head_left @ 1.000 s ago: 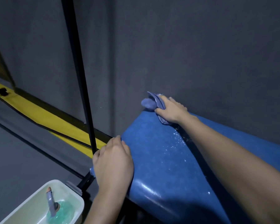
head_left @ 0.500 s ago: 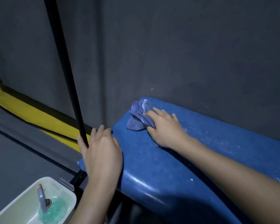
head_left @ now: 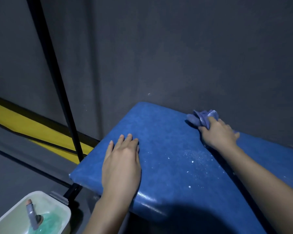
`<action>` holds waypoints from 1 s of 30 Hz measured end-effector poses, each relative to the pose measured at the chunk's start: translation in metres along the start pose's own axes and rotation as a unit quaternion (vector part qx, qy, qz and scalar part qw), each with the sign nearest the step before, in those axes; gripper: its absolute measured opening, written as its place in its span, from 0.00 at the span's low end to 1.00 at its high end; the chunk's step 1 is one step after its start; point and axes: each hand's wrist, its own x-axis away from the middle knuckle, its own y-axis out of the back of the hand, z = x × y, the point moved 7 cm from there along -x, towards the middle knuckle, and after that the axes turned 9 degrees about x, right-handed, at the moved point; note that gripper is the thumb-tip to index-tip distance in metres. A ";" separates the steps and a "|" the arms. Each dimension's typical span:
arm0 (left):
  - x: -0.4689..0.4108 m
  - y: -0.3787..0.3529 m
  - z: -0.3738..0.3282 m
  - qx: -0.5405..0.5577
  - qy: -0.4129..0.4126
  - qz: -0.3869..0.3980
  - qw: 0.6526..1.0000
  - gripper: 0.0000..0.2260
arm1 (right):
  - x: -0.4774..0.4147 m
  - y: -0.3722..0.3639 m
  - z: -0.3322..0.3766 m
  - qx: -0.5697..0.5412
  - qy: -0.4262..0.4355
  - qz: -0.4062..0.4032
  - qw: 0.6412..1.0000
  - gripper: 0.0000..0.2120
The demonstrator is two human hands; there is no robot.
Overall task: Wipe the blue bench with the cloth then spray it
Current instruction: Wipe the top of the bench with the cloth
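Right hand is clutching the bunched cloth at the blue bench back edge by the wall, left hand is lying flat, fingers together, near its front corner.

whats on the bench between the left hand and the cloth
In the head view, only bare blue bench lies between the flat left hand and the cloth under the right hand; white specks sit nearer the front.
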 end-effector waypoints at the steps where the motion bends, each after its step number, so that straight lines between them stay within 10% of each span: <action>1: 0.000 0.000 0.000 0.007 0.000 -0.003 1.000 0.16 | 0.001 -0.002 0.009 0.004 0.002 0.002 1.000 0.20; 19: 0.003 0.017 0.007 0.271 0.069 -0.040 0.959 0.33 | 0.146 -0.005 0.118 -0.036 0.409 0.012 0.912 0.18; 25: 0.003 0.014 0.017 0.329 0.080 0.006 0.941 0.35 | 0.149 0.001 0.112 -0.035 0.359 0.016 0.933 0.16; 30: 0.000 0.018 0.017 0.427 0.103 0.031 0.898 0.16 | 0.171 -0.001 0.121 -0.012 0.354 0.005 0.935 0.18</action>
